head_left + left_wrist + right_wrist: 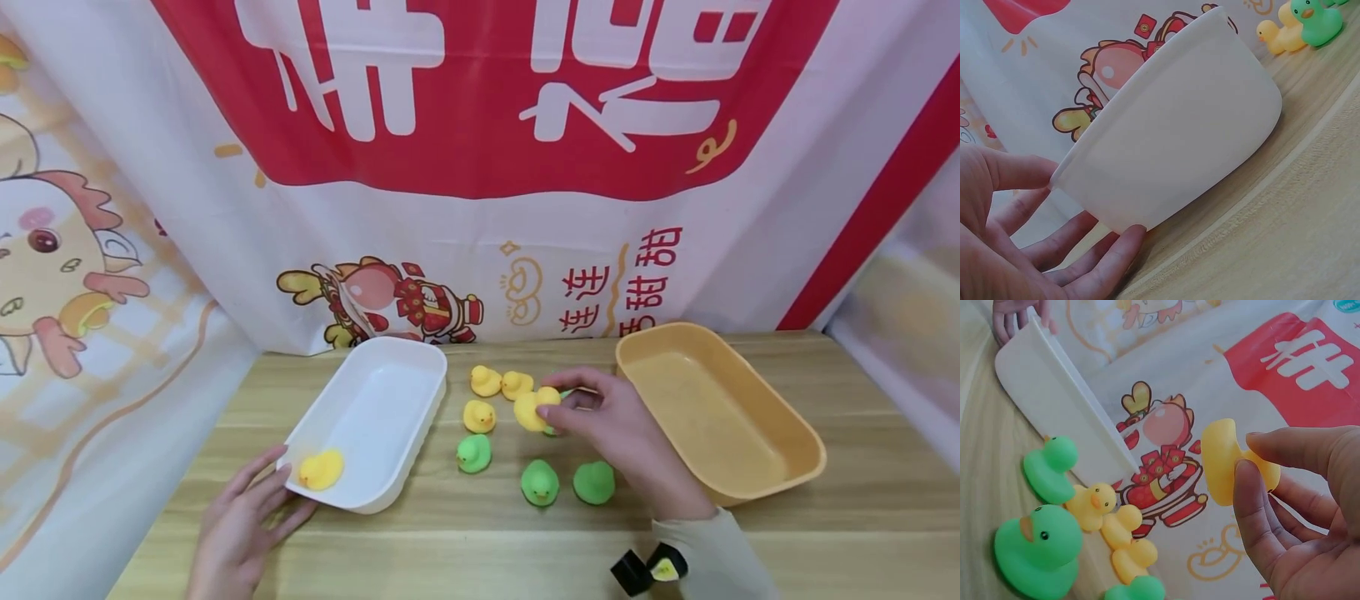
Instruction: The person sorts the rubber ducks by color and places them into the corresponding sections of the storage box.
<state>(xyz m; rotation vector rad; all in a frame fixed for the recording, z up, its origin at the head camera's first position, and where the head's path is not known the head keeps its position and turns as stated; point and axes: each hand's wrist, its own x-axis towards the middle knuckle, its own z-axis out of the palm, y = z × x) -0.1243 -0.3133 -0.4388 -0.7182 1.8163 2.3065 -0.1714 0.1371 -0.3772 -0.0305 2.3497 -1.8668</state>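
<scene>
My right hand (611,421) pinches a yellow rubber duck (1221,459) between thumb and fingers, above the table. At the near left corner of a white plastic basin (375,408), my left hand (243,521) grips the end, one fingertip at the rim and another low on the wall. Inside that basin lies one yellow duck (321,471). Between the basins sit more yellow ducks (479,417) and several green ducks (540,483). One green duck (553,430) is mostly hidden behind the held duck and my right hand.
An orange-tan plastic basin (708,417) stands on the right, beside my right forearm. Behind the wood-grain table (450,550) hangs a red and white printed cloth (480,167). A patterned cloth (82,275) covers the left side.
</scene>
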